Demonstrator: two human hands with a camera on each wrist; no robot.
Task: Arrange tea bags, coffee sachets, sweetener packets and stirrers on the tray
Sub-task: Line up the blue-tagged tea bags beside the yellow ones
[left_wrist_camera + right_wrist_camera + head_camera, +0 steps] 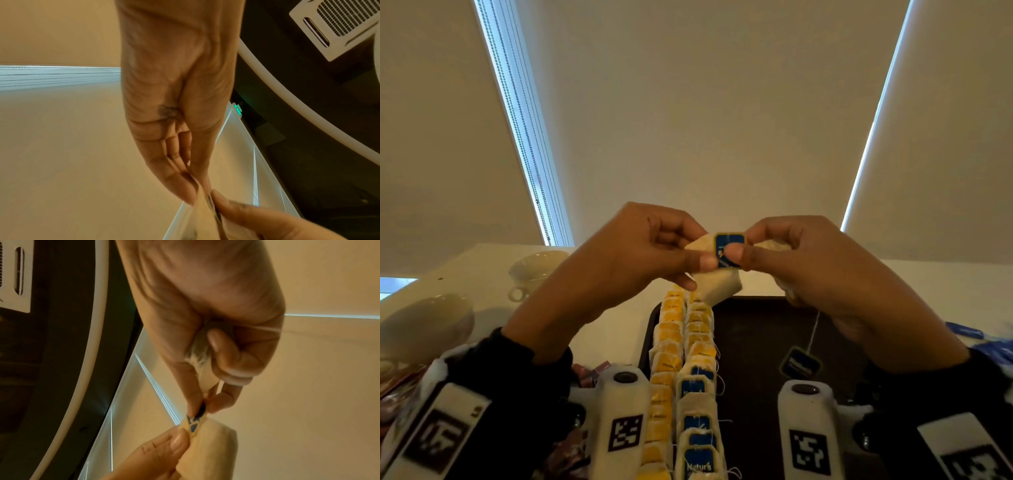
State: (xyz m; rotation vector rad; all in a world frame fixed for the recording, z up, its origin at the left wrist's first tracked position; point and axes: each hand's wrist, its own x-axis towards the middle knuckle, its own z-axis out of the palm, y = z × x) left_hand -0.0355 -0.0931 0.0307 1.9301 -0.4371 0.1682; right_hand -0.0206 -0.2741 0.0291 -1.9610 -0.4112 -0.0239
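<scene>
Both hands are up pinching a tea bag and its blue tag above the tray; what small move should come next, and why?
Probably lower the tea bag onto the far end of the blue-tag row. The left hand and right hand hold it above the tray, not yet placed.

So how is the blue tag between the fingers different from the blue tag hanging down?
The pinched blue tag is held up above the tray between both thumbs, the left hand and right hand; the hanging blue tag dangles free on a string below the right hand. The pinched one is half hidden by thumbs; the hanging one shows whole. Both are small dark blue squares.
</scene>
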